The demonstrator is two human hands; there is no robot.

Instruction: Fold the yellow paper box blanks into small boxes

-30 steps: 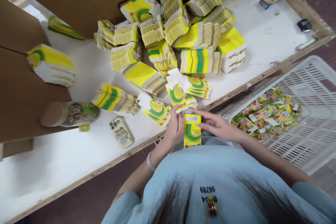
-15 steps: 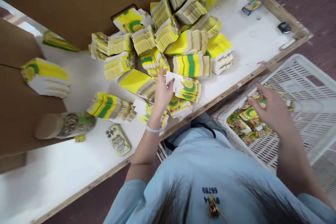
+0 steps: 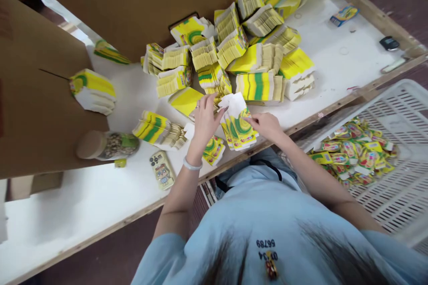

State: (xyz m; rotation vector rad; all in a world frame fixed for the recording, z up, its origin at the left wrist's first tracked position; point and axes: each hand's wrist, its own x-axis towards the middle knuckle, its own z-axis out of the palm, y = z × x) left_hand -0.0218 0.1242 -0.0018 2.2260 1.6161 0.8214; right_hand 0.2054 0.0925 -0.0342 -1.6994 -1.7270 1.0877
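On the white tabletop point(image 3: 96, 209) in the head view, edged with a strip of raw wood, a loose fan of flat printed cartons point(image 3: 241, 130) is spread near the front rim, between the two hands. Thin, smooth card is seen, cut in narrow oblongs and overlapped unevenly. By the left hand point(image 3: 205, 118), half open with thumb and forefinger set apart, the plain white flaps are reached; whether one is pinched cannot be told. By the right hand point(image 3: 265, 125), its fingers curled in and thumb and forefinger drawn close together, the fan's right edge is met; a firm hold cannot be confirmed.

The cartons are printed glossy yellow with green swirls, and small red-toned figures are shown along the lower ends. Just beside them, a smaller group of cartons point(image 3: 214, 150) is partly covered by the left forearm. Behind, thick ridged bundles point(image 3: 256, 87) are heaped, their pale edges packed like pleats. At the left, a phone point(image 3: 162, 171) in a cream case and a clear jar point(image 3: 117, 146) laid on its side are seen. At the right, small yellow packets point(image 3: 363, 153) are piled in a white slotted plastic crate point(image 3: 384, 205).
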